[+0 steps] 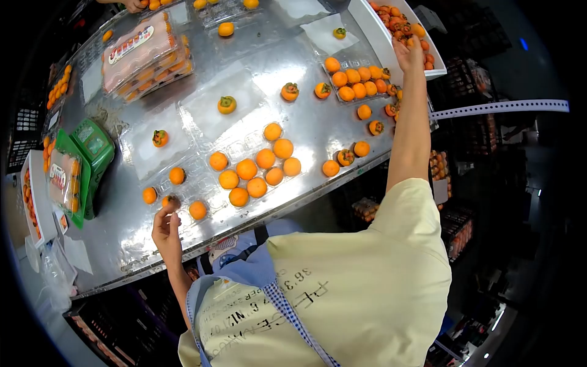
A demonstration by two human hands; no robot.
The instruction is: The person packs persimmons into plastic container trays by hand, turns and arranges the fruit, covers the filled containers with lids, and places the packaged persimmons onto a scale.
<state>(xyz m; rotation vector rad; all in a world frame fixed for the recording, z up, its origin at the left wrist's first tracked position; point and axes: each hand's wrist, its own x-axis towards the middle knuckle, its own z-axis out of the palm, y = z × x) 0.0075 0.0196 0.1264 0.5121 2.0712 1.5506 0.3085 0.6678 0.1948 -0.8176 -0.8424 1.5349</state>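
Note:
My left hand is at the near edge of the metal table, fingers and thumb closed round a small persimmon that they partly hide. Beside it, loose persimmons rest in a clear plastic tray. To the right, a second clear tray holds several orange persimmons. My right arm stretches to the far right, where my right hand dips into a white box of persimmons. Its fingers bend among the fruit; what they grip, if anything, is unclear.
A filled tray sits near the white box, with loose persimmons along the right edge. Stacked packs stand at the back left, and a green holder is at the left. Another person's hand shows at the top.

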